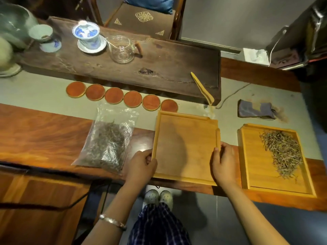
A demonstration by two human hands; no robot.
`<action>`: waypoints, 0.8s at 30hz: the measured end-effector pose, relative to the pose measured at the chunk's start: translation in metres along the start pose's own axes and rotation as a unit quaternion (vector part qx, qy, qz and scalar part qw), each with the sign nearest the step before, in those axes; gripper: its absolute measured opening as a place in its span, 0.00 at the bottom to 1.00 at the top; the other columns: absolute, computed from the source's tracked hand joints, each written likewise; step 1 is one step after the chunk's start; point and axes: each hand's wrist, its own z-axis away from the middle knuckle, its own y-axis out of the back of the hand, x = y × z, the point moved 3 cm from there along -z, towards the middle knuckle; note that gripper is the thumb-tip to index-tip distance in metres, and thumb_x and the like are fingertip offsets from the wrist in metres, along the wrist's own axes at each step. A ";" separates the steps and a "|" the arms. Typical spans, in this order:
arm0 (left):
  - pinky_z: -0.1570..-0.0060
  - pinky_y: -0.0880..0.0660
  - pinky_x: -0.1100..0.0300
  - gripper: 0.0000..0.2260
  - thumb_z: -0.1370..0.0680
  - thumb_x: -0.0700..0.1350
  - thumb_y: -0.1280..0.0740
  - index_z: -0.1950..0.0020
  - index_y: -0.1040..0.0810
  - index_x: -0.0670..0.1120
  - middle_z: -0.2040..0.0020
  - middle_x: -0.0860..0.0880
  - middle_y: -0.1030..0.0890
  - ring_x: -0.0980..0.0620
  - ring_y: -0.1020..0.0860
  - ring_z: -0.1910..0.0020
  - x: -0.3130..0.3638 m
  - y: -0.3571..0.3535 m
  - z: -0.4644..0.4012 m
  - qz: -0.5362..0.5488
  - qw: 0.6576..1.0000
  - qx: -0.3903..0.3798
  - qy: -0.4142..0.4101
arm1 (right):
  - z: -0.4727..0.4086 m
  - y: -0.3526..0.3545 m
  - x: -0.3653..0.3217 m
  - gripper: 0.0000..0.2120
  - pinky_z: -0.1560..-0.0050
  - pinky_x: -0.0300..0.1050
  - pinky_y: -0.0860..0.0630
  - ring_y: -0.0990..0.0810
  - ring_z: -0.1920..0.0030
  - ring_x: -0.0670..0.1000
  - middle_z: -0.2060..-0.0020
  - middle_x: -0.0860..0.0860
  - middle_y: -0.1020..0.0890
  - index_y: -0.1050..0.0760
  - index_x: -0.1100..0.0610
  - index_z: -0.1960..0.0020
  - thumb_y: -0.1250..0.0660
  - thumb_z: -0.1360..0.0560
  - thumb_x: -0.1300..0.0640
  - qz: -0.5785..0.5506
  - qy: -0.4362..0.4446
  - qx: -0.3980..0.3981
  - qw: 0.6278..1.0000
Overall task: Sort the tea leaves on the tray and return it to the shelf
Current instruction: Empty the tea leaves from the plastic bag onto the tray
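Hidden or unclear: the upper left corner was blurred, where a pale green vessel (14, 23) ran past the frame edge. The heap at the upper right (300, 36) was dark and cut off, and what it was could not be told. The pale patch (208, 110) past the middle tray's far right corner was too blurred to name, perhaps a scrap of cloth.
Middle tray (185, 145): a bamboo tray with a bare floor lay flat on the wooden table (44, 135), near its front edge and between the two hands. A shadow fell across its floor.
Left hand (141, 165): it gripped the tray's left rim near the front corner, thumb on top, fingers curled round the edge. A metal bangle (113, 221) sat on that wrist.
Right hand (223, 161): it held the tray's right rim, thumb inside the wall and the fingers bent round the outside; the fingertips were hard to see.
Tea leaves (281, 152): a loose heap lay in a second tray (247, 174), just beside the right hand and apart from it, piled toward that tray's right side.
Bag of tea (109, 138): a clear plastic bag lay flat just left of the left hand.
Further back: six round coasters (122, 97) stood in a row before a dark wooden board (159, 68), which bore a blue-and-white lidded cup (86, 36) and a glass pitcher (122, 48).
Below the table: checked trousers and pale shoes (158, 197).
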 end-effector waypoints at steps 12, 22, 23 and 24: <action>0.66 0.27 0.53 0.10 0.26 0.38 0.35 0.50 0.17 0.46 0.64 0.42 0.20 0.43 0.22 0.65 0.006 -0.010 -0.018 -0.040 0.999 0.013 0.007 | -0.012 -0.019 0.019 0.08 0.50 0.44 0.32 0.27 0.49 0.53 0.52 0.53 0.27 0.27 0.62 0.43 0.39 0.21 0.61 0.030 -0.022 0.003 0.999; 0.53 0.25 0.52 0.13 0.25 0.46 0.35 0.44 0.25 0.42 0.49 0.43 0.21 0.41 0.22 0.49 0.036 0.012 -0.035 -0.161 0.983 0.076 0.045 | -0.018 -0.014 -0.020 0.16 0.43 0.44 0.35 0.29 0.43 0.58 0.45 0.61 0.26 0.31 0.64 0.37 0.38 0.22 0.57 0.045 -0.013 0.055 0.997; 0.53 0.26 0.52 0.15 0.25 0.46 0.35 0.41 0.25 0.41 0.48 0.42 0.21 0.40 0.23 0.48 0.041 0.023 -0.040 -0.134 0.985 0.100 0.047 | -0.021 -0.016 -0.035 0.16 0.42 0.45 0.33 0.28 0.43 0.56 0.45 0.60 0.27 0.31 0.63 0.37 0.38 0.22 0.56 0.036 0.007 0.053 0.998; 0.53 0.27 0.51 0.17 0.25 0.46 0.35 0.38 0.26 0.41 0.46 0.41 0.22 0.39 0.23 0.46 0.044 0.035 -0.047 -0.110 0.985 0.118 0.052 | -0.025 -0.021 -0.052 0.16 0.42 0.46 0.31 0.28 0.43 0.53 0.44 0.58 0.27 0.31 0.61 0.37 0.40 0.22 0.55 0.027 0.027 0.042 0.998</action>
